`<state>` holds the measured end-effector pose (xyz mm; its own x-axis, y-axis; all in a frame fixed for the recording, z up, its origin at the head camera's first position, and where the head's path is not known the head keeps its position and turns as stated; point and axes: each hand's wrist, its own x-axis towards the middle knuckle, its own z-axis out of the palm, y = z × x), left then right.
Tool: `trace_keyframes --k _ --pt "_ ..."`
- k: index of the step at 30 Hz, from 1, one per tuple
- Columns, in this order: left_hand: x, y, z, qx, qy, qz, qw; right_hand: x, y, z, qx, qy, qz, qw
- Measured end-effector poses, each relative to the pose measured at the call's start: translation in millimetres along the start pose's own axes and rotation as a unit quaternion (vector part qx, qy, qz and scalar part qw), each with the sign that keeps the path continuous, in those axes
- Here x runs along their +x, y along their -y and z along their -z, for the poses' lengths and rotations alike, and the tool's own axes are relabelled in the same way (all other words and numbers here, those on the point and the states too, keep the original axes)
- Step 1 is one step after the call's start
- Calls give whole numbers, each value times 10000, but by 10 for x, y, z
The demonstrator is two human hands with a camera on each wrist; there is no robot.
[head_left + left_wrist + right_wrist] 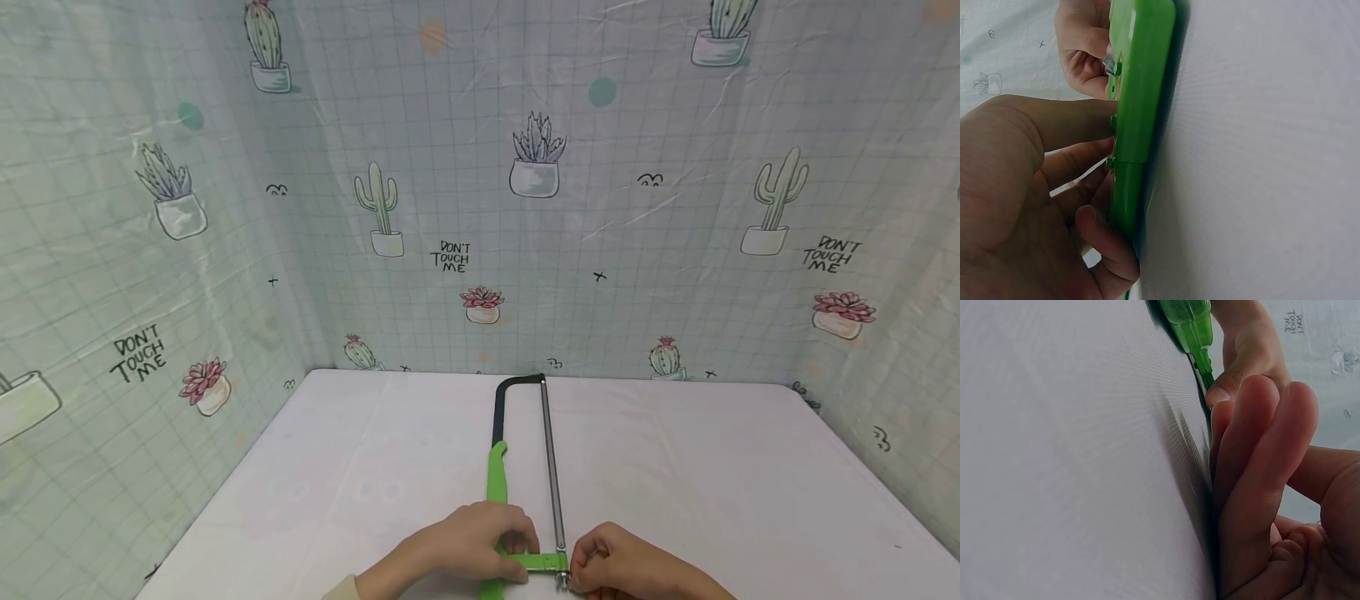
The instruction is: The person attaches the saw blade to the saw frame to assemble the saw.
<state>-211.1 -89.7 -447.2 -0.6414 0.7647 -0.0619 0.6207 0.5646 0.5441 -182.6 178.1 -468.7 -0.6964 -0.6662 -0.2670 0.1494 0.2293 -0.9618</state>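
A hacksaw with a green handle (497, 475), a black bowed frame (499, 408) and a grey blade (552, 475) lies on the table, its bowed end pointing away from me. My left hand (480, 537) grips the green crosspiece (542, 563) at the near end, thumb on the near side and fingers over the far side. At the corner where the blade meets that crosspiece, my right hand (626, 562) pinches a small metal wing nut (1109, 65). In the right wrist view, curled right fingers (1254, 469) hide the nut.
A white cloth covers the table (360, 467). Behind it and at both sides hangs a curtain (450, 125) printed with cacti and lettering. The curtain meets the table's back edge close to the saw's far end.
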Motion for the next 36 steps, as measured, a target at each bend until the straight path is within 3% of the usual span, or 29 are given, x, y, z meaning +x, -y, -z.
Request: trace_keyframes --k 9,21,31,36 --pt "-5 -10 1 -44 34 46 10000 -9 6 4 29 74 25 10000" --pt "-12 -20 22 67 23 -173 9998 -16 5 10 183 45 -66 9998" --pt "-18 -18 34 133 -9 -341 9993 3 22 32 11 464 313 9984" --pt "-14 -14 34 135 1 -323 9994 2 23 33 -23 481 283 9984"
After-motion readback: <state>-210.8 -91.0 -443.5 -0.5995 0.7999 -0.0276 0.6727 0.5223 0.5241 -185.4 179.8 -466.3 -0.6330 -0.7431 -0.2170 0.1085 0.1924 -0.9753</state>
